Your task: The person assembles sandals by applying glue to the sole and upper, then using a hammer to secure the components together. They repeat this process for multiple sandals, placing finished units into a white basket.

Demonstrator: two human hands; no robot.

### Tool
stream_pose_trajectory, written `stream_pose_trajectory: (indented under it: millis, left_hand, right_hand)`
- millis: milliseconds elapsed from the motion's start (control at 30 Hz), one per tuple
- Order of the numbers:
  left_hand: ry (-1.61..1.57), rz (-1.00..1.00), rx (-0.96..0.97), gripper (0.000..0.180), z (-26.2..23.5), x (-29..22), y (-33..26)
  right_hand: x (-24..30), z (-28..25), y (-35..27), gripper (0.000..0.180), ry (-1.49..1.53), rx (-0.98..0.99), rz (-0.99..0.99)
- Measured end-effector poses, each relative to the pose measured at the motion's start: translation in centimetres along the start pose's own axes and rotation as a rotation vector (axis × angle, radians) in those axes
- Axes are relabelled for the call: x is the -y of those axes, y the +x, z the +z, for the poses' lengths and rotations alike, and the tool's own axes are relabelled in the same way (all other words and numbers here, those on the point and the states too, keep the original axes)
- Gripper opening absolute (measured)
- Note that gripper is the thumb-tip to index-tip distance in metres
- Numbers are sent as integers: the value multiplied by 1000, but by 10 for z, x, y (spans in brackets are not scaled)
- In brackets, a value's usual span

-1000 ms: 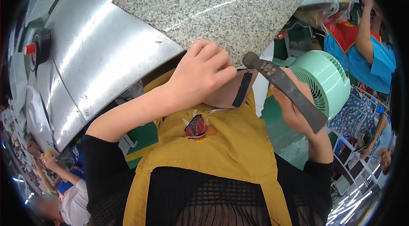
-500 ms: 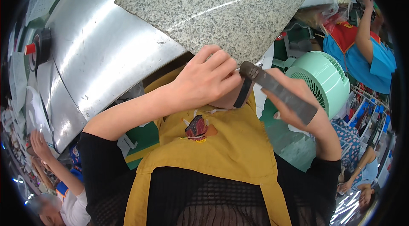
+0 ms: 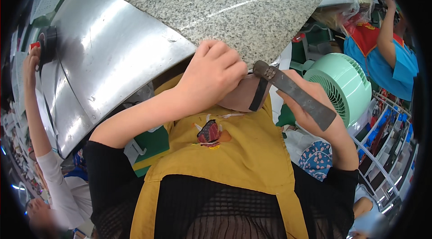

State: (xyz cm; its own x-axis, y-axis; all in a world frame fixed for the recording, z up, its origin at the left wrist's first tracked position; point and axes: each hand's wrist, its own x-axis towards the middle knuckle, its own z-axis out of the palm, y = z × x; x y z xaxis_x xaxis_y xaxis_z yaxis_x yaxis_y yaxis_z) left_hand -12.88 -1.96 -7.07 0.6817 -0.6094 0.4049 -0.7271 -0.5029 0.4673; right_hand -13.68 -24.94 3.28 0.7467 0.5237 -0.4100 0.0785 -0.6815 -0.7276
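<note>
My left hand (image 3: 211,74) is closed, its fingers bent over the near corner of the granite slab (image 3: 243,18). It grips a pinkish-brown leather-like piece (image 3: 238,97) with a black strip (image 3: 258,95) across it. The piece hangs below the slab's corner, against my yellow apron; its upper part is hidden by my fingers. My right hand (image 3: 302,97) is wrapped round a hammer, whose dark metal head (image 3: 299,95) has a round face and a long flat tail. The round face is beside the piece's upper right edge; whether they touch I cannot tell. The handle is hidden.
A shiny metal table (image 3: 103,45) lies under and left of the slab. A pale green fan (image 3: 339,88) stands close to my right hand. At far left, another person's hand (image 3: 30,65) reaches a red-and-black round object (image 3: 47,43). A person in blue (image 3: 378,61) works at right.
My hands have moved only slightly, still on the piece and hammer. The person at left has raised a hand to the red-and-black object. Flowered cloth now shows beside my right forearm.
</note>
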Motion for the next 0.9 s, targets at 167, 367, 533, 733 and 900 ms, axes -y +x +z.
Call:
stream_pose_trajectory:
  millis: [167,367,533,733,900]
  left_hand:
    - [142,129,-53,24,1,-6,-3]
    - [119,162,-49,15,1,-4,-1]
    - [48,77,-6,18,1,-4,-3]
    - [-174,-94,41,17,-9,-5,12]
    - [33,-19,-82,16,19,-12,23]
  right_hand:
    - [-1,-3,4,34,-132,-140,-260]
    - [3,-9,7,37,-75,44,-109]
    - [-1,7,2,41,-162,-84,-246]
    - [0,-5,-4,19,53,-119,-98]
    - [-13,4,-11,17,-56,-217,-123]
